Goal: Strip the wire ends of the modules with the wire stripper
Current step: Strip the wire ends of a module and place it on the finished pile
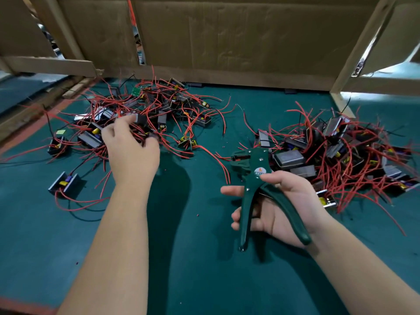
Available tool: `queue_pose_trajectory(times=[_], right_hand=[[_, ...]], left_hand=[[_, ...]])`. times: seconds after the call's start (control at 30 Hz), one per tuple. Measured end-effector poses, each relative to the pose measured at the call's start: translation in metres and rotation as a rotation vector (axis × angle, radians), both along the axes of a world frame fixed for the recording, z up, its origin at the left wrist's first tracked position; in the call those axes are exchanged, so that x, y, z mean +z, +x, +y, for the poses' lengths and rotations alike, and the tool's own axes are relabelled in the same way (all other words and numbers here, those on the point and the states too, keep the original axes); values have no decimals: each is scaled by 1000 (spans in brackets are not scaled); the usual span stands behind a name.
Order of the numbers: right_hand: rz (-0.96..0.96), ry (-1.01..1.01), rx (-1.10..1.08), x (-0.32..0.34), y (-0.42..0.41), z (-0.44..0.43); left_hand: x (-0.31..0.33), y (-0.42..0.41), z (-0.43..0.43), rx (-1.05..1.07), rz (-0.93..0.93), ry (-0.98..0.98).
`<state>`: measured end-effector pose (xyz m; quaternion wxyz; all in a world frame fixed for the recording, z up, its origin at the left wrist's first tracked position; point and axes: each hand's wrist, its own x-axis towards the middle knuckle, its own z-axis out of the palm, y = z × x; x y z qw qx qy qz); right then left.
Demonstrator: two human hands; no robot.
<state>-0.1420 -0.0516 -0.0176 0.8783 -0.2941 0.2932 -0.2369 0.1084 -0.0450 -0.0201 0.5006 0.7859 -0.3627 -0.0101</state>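
- The dark green wire stripper (253, 169) sits in the right hand (276, 218), just above the counter (193, 276) and right of centre, with its head pointing away from the person.
- Its two handles are spread apart. One lies across the upturned palm, and the other hangs over the fingers on the side nearer the middle.
- The right hand holds the tool with the thumb laid over the top near the pivot and the fingers curled loosely beneath the handles.
- The stripper's head reaches the near edge of the right pile of modules (341, 153), a heap of small dark boxes tangled in red wires.
- The left hand (133, 148) is stretched forward into the left pile of modules (163, 108), palm down, with the fingers bent into the red wires. I cannot tell whether they have closed on any one module or wire.
- One module (64, 181) lies apart from the left pile, near the left forearm, with red and black wires trailing from it.
- A small green circuit board (136, 91) shows at the far side of the left pile.
- The counter has a teal-green cover, dotted here and there with small bits of red insulation.
- Brown cardboard panels (227, 35) on a pale wooden frame (354, 53) stand behind both piles.
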Motion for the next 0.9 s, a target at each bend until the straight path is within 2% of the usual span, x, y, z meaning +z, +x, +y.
queue_pose_trajectory(times=[0.1,0.17,0.27,0.53,0.63,0.8,0.9], right_hand=[[23,-15,-71,-2,1,-5],[14,-18,-99,-3,0,-7],[24,-25,-156,-4,-2,-12],[73,-66,-359,0,-15,-25],[54,-75,-323,1,-17,-23],[28,-103,-232,-1,-18,-18],[-13,-98,-183,-1,-16,-14]], left_hand=[[5,-3,0,-2,13,-216],[7,-3,-2,-19,39,-279],[5,-3,-4,-99,45,-220],[-2,-10,-11,-313,266,-86],[-3,-13,-12,-361,344,-80],[-6,-21,-8,-418,223,-8],[-2,-32,-6,-494,282,-35]])
